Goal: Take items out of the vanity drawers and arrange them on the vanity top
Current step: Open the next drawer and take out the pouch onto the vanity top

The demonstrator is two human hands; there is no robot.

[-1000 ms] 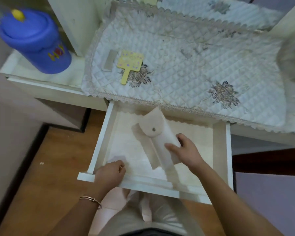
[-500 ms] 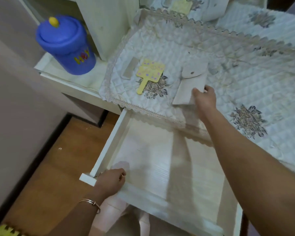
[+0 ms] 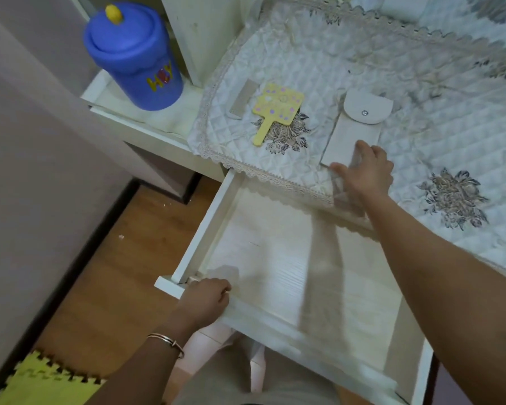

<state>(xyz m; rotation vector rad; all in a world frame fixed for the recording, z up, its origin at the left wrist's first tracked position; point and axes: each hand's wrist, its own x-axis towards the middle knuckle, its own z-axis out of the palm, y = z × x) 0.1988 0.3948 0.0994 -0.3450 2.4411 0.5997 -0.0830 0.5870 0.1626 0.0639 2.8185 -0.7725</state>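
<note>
Flat on the quilted white vanity cover [image 3: 333, 62] lies the beige snap-flap fabric pouch [image 3: 355, 127], right of the yellow spotted hand mirror [image 3: 276, 108]. Right hand [image 3: 362, 173] rests on the pouch's near end, fingers spread, gripping nothing. Left hand [image 3: 206, 298] is curled around the front edge of the open white wooden drawer [image 3: 275, 258], near its left corner.
</note>
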